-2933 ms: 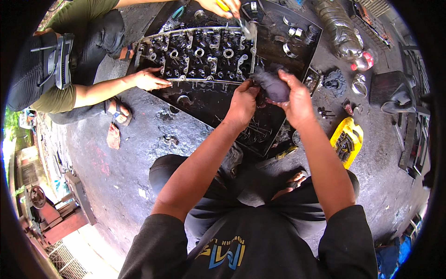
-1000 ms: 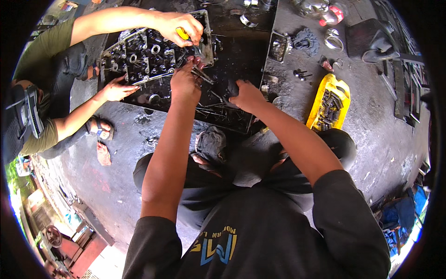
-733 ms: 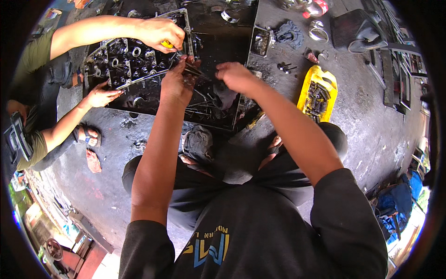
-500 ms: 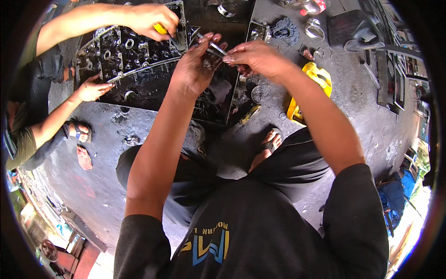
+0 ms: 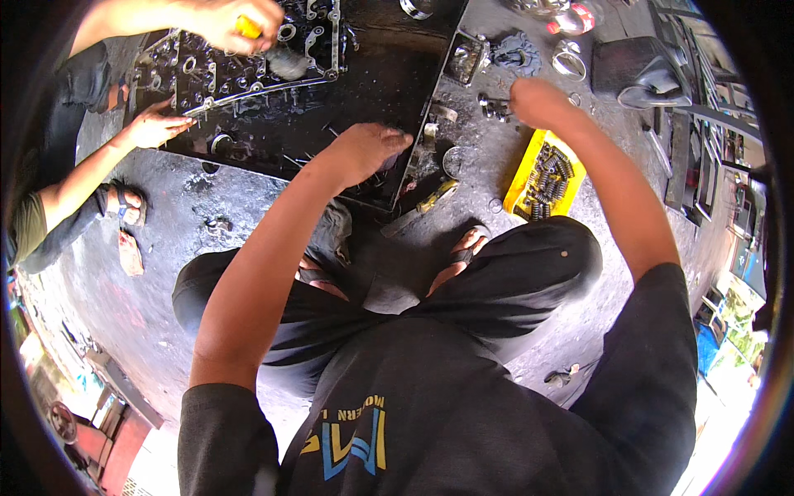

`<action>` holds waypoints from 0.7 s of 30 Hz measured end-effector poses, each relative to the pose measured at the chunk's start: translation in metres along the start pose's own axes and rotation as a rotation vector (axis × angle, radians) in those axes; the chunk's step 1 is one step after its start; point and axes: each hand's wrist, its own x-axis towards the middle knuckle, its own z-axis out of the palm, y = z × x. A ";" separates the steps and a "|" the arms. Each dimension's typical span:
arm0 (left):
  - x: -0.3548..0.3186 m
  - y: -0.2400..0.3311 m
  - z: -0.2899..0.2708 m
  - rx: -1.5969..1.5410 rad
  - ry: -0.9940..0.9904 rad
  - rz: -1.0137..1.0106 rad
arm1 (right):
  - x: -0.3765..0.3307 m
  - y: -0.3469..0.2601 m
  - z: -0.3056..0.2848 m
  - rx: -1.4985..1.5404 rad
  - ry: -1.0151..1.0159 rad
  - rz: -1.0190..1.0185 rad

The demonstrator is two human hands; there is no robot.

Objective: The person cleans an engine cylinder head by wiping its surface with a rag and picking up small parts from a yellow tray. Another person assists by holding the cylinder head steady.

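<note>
My left hand is over the near right corner of a black metal tray, its fingers curled down. What they close on is hidden; a greyish cloth shows faintly beneath. Thin-stemmed metal parts that look like engine valves lie in the tray near that hand. My right hand is out to the right, low over the floor, its fingers closed and turned away. At its fingertips is a small cluster of dark, shiny metal parts; whether it grips one is unclear.
A cut yellow container of coil springs stands by my right knee. To the left, a co-worker's hand works a yellow-handled brush over a cylinder head; the other hand steadies its edge. A black jerrycan sits right.
My hands have parted from the metal rod they held together. The left went down into the tray, the right outward to the floor. The co-worker's brush hand shifted left.
</note>
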 end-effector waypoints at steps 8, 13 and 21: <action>-0.006 -0.068 -0.009 0.655 0.130 0.219 | 0.043 -0.004 0.063 -0.134 -0.072 -0.025; -0.016 -0.084 -0.028 0.740 0.240 -0.258 | 0.033 0.006 0.060 -0.146 -0.058 0.008; 0.001 -0.150 -0.055 0.930 0.330 -0.339 | 0.020 0.009 0.053 -0.128 -0.025 0.047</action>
